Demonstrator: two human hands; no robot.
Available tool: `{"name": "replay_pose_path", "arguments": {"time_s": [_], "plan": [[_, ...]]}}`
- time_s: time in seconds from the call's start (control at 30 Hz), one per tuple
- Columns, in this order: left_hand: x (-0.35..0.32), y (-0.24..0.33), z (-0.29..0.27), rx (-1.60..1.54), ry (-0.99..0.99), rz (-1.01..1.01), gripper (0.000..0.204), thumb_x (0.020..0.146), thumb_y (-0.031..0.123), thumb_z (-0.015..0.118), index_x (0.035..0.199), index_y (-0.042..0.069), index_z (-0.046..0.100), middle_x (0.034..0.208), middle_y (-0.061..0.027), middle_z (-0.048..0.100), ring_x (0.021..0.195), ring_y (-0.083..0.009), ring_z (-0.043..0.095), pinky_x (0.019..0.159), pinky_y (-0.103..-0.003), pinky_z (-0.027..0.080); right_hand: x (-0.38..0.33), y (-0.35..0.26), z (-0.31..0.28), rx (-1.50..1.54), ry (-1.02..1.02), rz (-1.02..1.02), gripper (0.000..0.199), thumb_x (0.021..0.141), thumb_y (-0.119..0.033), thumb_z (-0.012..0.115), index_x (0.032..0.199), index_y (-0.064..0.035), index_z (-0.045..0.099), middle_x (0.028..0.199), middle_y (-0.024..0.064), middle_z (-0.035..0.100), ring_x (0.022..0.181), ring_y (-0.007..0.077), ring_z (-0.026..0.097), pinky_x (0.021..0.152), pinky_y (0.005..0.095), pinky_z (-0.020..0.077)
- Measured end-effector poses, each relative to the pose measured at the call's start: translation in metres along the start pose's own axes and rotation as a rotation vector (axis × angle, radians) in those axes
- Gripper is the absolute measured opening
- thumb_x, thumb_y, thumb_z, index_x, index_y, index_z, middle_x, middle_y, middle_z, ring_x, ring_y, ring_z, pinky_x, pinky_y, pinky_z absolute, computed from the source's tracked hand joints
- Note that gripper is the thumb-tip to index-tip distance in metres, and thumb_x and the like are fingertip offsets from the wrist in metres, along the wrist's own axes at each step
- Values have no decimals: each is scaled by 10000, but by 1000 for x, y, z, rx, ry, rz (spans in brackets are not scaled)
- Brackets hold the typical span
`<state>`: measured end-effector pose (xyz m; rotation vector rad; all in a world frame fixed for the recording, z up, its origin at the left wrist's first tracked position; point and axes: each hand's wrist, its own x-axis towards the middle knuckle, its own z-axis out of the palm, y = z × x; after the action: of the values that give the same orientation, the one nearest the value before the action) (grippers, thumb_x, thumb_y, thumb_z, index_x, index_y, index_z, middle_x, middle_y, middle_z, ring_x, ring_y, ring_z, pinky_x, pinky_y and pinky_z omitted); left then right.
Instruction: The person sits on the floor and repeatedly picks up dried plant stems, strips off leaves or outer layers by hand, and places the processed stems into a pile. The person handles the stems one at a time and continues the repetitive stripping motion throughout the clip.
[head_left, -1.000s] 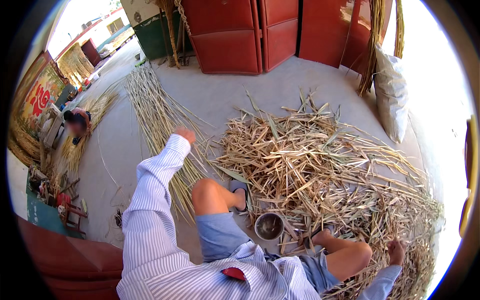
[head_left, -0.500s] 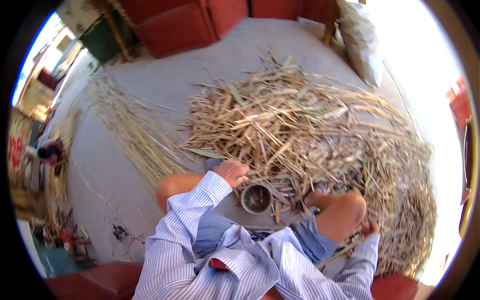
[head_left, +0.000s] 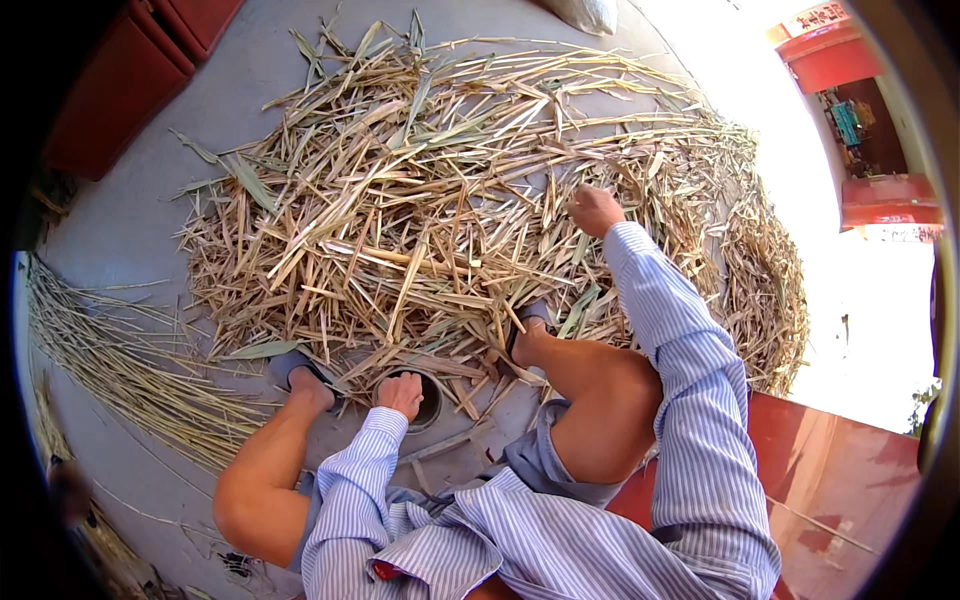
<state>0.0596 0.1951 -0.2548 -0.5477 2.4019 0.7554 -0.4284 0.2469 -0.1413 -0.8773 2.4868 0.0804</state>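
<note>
A big heap of dry yellow stalks and leaves (head_left: 450, 190) covers the concrete floor in front of me. My right hand (head_left: 594, 210) reaches out into the right part of the heap, fingers curled down among the stalks; whether it grips one I cannot tell. My left hand (head_left: 402, 394) rests closed at the rim of a small round metal container (head_left: 430, 400) between my feet. Both arms wear blue striped sleeves. My bare knees and grey sandals (head_left: 293, 368) frame the container.
A separate row of thin stripped stalks (head_left: 110, 370) lies on the floor at the left. Red doors (head_left: 130, 80) stand at the far left, a red bench edge (head_left: 830, 480) runs under me at the right. Bright sunlit ground lies at the far right.
The view has swung right. My left hand came back from the row of stalks at the left to the container; my right hand has stretched out into the heap.
</note>
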Motion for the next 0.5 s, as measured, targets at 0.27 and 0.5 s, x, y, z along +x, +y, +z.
{"name": "replay_pose_path", "arguments": {"time_s": [0.27, 0.5], "plan": [[20, -13, 54, 8, -53, -22, 151, 793, 85, 644, 924, 18, 610, 920, -170, 636, 804, -327, 649, 724, -439, 505, -12, -203, 106, -129, 56, -950, 759, 858, -603, 574, 1433, -142, 392, 1516, 195, 309, 1404, 356, 286, 1163, 510, 211], [39, -13, 39, 9, -143, -87, 211, 814, 79, 611, 1013, 11, 630, 963, -180, 647, 849, -322, 657, 725, -433, 513, 11, -104, 178, -647, -260, -817, 536, 851, -332, 650, 1322, -125, 500, 1434, 165, 441, 1377, 326, 352, 1156, 509, 219]]}}
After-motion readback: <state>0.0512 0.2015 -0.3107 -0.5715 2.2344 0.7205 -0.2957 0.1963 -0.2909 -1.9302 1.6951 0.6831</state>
